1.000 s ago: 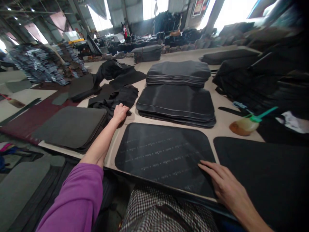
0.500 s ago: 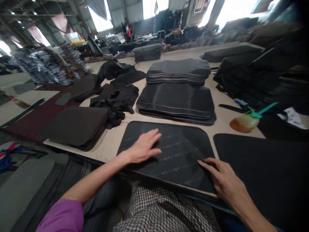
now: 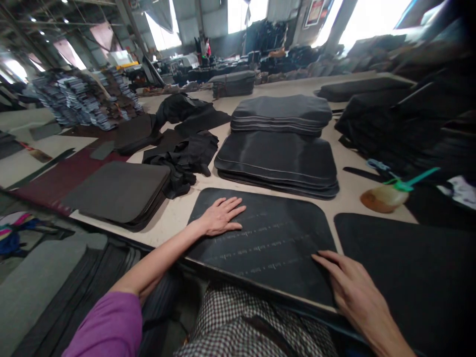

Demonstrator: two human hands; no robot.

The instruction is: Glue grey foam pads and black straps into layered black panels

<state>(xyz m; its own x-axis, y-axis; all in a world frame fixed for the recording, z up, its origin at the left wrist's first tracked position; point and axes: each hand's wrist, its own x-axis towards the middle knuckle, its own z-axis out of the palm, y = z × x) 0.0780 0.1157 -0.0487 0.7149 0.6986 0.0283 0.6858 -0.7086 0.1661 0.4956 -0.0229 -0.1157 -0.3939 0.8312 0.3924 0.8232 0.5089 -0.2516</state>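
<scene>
Where printed panel (image 3: 267,248) lies, left hand (image 3: 222,218) rests flatter.

The lettered black panel (image 3: 271,240) looks like smooth, matt sheet material, cloth or leather-like, with a faint sheen. The stacked black panels (image 3: 277,156) behind it catch softer grey highlights, while the brown stack (image 3: 119,191) is flatly matt. Black scraps (image 3: 186,156) look like limp, creased cloth. The beige worktop (image 3: 173,215) appears smooth and dull; the bottle (image 3: 385,198) is translucent, plastic-looking.
</scene>
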